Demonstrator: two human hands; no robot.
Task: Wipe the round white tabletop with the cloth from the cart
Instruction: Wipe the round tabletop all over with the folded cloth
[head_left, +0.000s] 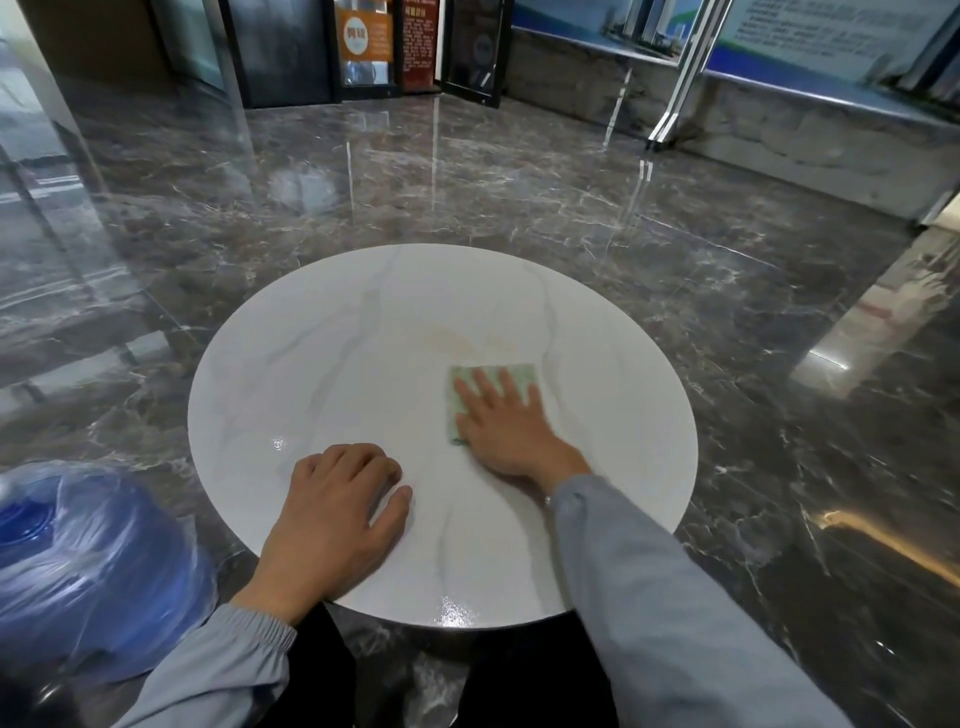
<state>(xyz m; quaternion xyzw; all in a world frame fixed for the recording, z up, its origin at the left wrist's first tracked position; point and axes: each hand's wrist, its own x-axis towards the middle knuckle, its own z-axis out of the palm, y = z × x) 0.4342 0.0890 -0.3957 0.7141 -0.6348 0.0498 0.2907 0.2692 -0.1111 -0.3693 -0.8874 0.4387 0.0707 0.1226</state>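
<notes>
Head view: your right hand (501, 426), fingers spread flat, presses the cloth (491, 397) right of the tabletop (322, 364) centre. Your left hand (332, 514) rests at the near edge, fingers loosely curled and holding nothing, probably to steady you.

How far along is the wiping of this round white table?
Done: the cloth is already on the tabletop, and wet shine shows at the near edge. In hand: the right hand presses flat on the cloth, right of centre; the left hand rests on the near part. Left: a faint yellowish stain just beyond the cloth is not yet wiped, and the far half shows no wet shine.
</notes>
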